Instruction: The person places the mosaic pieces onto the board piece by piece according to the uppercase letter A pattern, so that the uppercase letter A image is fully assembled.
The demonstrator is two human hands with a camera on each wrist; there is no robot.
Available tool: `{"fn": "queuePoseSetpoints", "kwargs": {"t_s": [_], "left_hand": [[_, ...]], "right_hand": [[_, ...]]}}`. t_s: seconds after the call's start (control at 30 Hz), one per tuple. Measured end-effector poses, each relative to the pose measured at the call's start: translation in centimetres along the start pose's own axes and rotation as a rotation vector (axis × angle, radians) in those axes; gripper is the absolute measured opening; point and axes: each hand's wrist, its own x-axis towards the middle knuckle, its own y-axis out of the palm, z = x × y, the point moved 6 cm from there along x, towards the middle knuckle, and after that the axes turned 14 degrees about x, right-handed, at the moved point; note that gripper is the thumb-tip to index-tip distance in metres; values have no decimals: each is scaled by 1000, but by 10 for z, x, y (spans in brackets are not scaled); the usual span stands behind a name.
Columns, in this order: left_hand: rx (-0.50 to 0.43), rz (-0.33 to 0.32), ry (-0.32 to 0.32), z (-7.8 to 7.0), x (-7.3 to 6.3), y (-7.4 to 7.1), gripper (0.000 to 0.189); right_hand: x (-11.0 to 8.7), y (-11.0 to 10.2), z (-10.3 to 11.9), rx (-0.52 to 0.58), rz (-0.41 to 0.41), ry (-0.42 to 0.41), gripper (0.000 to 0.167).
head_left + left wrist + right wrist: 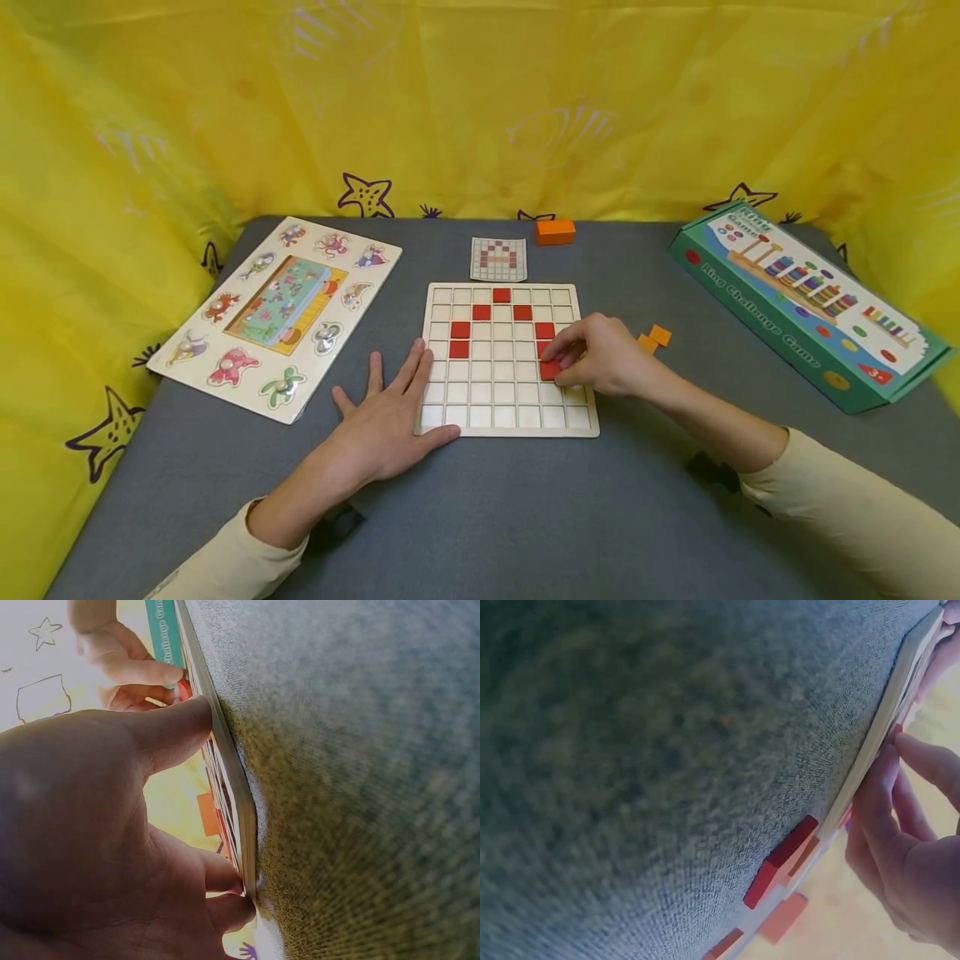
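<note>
A square wooden grid board (502,393) lies flat on the table, with several red tiles (459,331) set in its cells in a stepped arch. At the board's right side my right hand (606,354) pinches a red tile (551,370) between thumb and fingers, low over a cell. The right wrist view also shows this hand (915,847) at the board's edge. My left hand (386,425) rests by the lower left corner, its fingers spread along the left side and its thumb on the front edge. Behind the board lies a pattern card (498,273) with an arch drawn on it.
Loose orange tiles (660,335) lie right of the board, partly behind my right hand. An orange block (555,232) stands at the back. A picture puzzle board (306,392) is on the left, a green game box (787,333) on the right. Yellow cloth (480,108) surrounds the table.
</note>
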Motion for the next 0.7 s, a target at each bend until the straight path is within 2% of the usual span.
{"fn": "queuePoseSetpoints", "kwargs": {"t_s": [0.7], "left_hand": [[3, -17, -2, 0, -1, 0, 107]], "right_hand": [[1, 2, 3, -38, -14, -17, 21]]}}
